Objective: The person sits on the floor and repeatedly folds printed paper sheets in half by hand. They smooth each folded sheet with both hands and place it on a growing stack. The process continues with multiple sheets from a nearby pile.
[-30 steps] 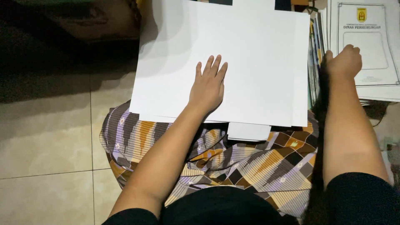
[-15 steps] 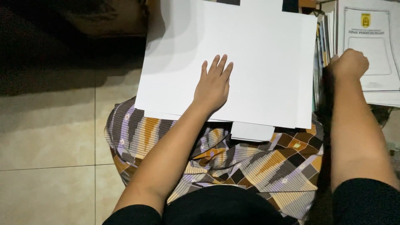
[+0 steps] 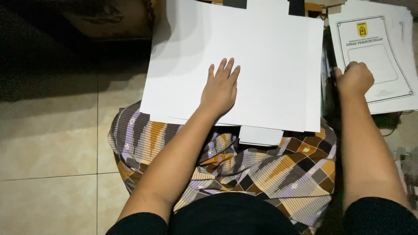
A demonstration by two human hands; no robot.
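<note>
A stack of large blank white sheets (image 3: 270,52) rests on my lap over a patterned cloth (image 3: 270,174). My left hand (image 3: 221,89) lies flat on the top sheet, fingers straight and slightly spread, holding nothing. My right hand (image 3: 355,79) is curled with its fingers closed at the near left corner of a printed white cover sheet (image 3: 379,48) on a pile at the right. Whether the fingers pinch that sheet is hidden. A smaller white sheet (image 3: 260,136) pokes out under the stack's near edge.
A upright bundle of coloured paper edges (image 3: 326,69) stands between the white stack and the printed pile. Beige floor tiles (image 3: 48,148) lie to the left. A dark brown object (image 3: 100,19) sits in shadow at the top left.
My right hand has shifted slightly left and nearer along the printed pile's corner, and more of the printed sheet shows. My left hand stays flat on the white stack.
</note>
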